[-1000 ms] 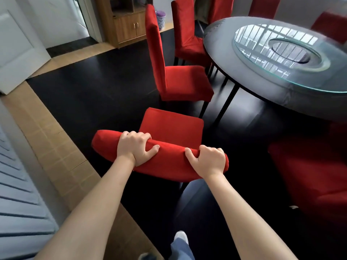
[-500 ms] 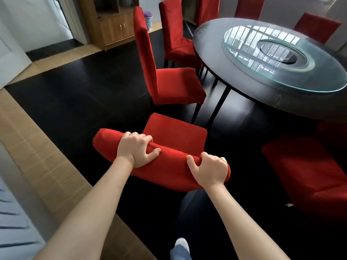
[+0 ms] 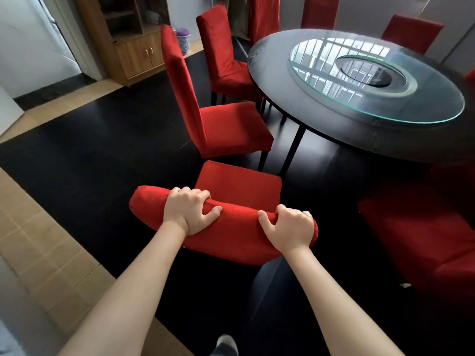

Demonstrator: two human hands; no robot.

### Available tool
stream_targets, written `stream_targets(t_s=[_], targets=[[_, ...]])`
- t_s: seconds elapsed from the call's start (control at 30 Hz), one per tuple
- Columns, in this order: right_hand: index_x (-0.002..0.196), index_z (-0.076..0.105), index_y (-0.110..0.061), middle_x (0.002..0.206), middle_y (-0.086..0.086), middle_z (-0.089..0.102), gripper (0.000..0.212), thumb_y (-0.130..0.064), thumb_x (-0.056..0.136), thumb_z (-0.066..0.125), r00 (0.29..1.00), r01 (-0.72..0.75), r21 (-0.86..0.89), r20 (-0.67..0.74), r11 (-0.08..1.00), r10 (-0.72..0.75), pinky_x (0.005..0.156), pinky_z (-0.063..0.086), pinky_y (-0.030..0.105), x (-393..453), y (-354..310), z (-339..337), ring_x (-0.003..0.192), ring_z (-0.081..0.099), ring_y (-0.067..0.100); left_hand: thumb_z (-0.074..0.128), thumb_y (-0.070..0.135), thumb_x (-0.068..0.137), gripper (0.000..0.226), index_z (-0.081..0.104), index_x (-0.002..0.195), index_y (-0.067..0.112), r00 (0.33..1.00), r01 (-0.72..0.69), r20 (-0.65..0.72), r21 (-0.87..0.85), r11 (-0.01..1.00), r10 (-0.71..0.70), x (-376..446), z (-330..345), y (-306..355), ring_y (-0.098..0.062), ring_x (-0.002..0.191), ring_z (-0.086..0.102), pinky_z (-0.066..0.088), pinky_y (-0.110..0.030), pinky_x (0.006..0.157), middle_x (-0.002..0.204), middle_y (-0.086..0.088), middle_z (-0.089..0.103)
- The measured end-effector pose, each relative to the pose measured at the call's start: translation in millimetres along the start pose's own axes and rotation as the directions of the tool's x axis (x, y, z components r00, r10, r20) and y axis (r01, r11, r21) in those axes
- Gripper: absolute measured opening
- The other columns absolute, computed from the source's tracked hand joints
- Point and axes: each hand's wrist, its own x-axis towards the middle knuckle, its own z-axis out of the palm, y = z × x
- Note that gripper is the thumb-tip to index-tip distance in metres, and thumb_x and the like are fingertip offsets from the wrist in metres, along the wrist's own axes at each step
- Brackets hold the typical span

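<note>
Head view, the only one. Left hand (image 3: 189,211) and right hand (image 3: 289,231) both on the top edge of the backrest of a red covered chair (image 3: 239,235). Left fingers curled over the far side of the backrest, thumb on the near side; grasping it. Right hand the same, at the backrest's end nearer the round table (image 3: 321,124). Chair stands on the dark floor just off the table's near edge, seat pointing toward the table, not tucked under it. Backrest top runs slantwise, left end farther from the table. A second red chair (image 3: 231,129) stands beyond the held one, side-on along the table's rim; a third red chair (image 3: 226,70) farther round the same rim, close to the table. Another red seat (image 3: 424,227) lies under the table's near right edge. Glass turntable (image 3: 437,109) sits on the tabletop. Wooden cabinet (image 3: 136,52) well away from the table, against the far wall.
</note>
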Motion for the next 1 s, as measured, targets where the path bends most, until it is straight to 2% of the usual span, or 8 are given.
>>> stream_targets(t_s=[0.2,0.33,0.4,0.6,0.77,0.87,0.9,1.0], targets=[[0.048,0.049,-0.010,0.040,0.005,0.049,0.062,-0.061,0.081,0.036,0.999,-0.004,-0.011,-0.037,1.000,0.004,0.050,0.041,0.032,20.7,-3.7,7.0,0.034,0.047,0.026,0.011,0.071,0.076,0.080,0.069,0.104,0.022,1.000,-0.011,-0.008,-0.004,1.000,0.011,22.6,3.3,-8.8,-0.020,0.083,0.062,0.039,-0.034,0.080,0.092,0.005,0.070],[0.059,0.057,-0.008,0.055,0.010,0.060,0.062,-0.062,0.087,0.044,0.993,-0.036,-0.050,0.113,0.998,0.042,0.063,0.038,0.035,23.0,-6.0,7.3,0.051,0.057,0.030,0.014,0.070,0.075,0.078,0.070,0.096,0.019,1.000,-0.021,-0.016,-0.003,1.000,0.021,24.6,5.1,-11.4,-0.026,0.079,0.061,0.036,-0.036,0.074,0.085,-0.001,0.070],[0.063,0.059,-0.009,0.060,0.010,0.063,0.060,-0.062,0.088,0.047,0.992,-0.058,-0.056,0.113,0.997,0.064,0.068,0.036,0.036,22.5,-7.0,7.5,0.058,0.059,0.031,0.014,0.070,0.076,0.078,0.069,0.095,0.019,0.999,-0.031,-0.017,-0.008,0.999,0.031,23.2,6.8,-11.4,-0.026,0.078,0.061,0.035,-0.036,0.073,0.084,0.000,0.069],[0.069,0.061,-0.012,0.067,0.007,0.066,0.069,-0.073,0.084,0.034,0.978,-0.135,-0.105,0.148,0.985,0.150,0.078,0.040,0.037,14.2,-17.5,4.0,0.066,0.062,0.028,0.016,0.070,0.078,0.076,0.070,0.095,0.020,0.996,-0.089,-0.013,-0.029,0.996,0.088,18.7,9.2,-19.2,-0.023,0.079,0.062,0.040,-0.036,0.075,0.084,0.002,0.069],[0.069,0.062,-0.010,0.062,0.006,0.064,0.072,-0.076,0.084,0.035,0.967,-0.207,-0.095,0.128,0.974,0.218,0.076,0.041,0.037,-17.2,-36.5,-2.4,0.062,0.061,0.028,0.017,0.070,0.078,0.075,0.070,0.094,0.020,0.984,-0.179,-0.017,-0.045,0.983,0.178,9.1,8.2,-33.2,-0.023,0.079,0.062,0.038,-0.036,0.074,0.083,0.002,0.069],[0.069,0.061,-0.010,0.058,0.005,0.061,0.082,-0.080,0.077,0.019,0.958,-0.260,-0.129,0.091,0.957,0.273,0.072,0.039,0.036,-39.2,-53.2,-7.3,0.058,0.059,0.026,0.022,0.069,0.078,0.070,0.071,0.088,0.019,0.969,-0.244,-0.054,-0.052,0.968,0.241,0.9,8.2,-42.7,-0.024,0.074,0.061,0.037,-0.035,0.072,0.078,0.001,0.068],[0.069,0.061,-0.010,0.059,0.005,0.061,0.082,-0.080,0.077,0.018,0.952,-0.280,-0.129,0.094,0.951,0.293,0.072,0.039,0.036,-45.1,-59.3,-9.2,0.058,0.059,0.026,0.023,0.068,0.077,0.069,0.071,0.086,0.019,0.964,-0.264,-0.058,-0.055,0.963,0.261,-0.3,7.4,-45.8,-0.025,0.073,0.061,0.036,-0.035,0.071,0.076,0.000,0.068],[0.070,0.060,-0.008,0.059,0.006,0.061,0.074,-0.076,0.084,0.034,0.937,-0.325,-0.125,0.091,0.937,0.337,0.072,0.039,0.037,-61.3,-74.0,-13.1,0.059,0.059,0.028,0.023,0.068,0.077,0.069,0.070,0.085,0.019,0.943,-0.331,-0.060,-0.057,0.942,0.328,-0.9,5.9,-54.2,-0.025,0.074,0.061,0.036,-0.035,0.072,0.077,0.000,0.069]])
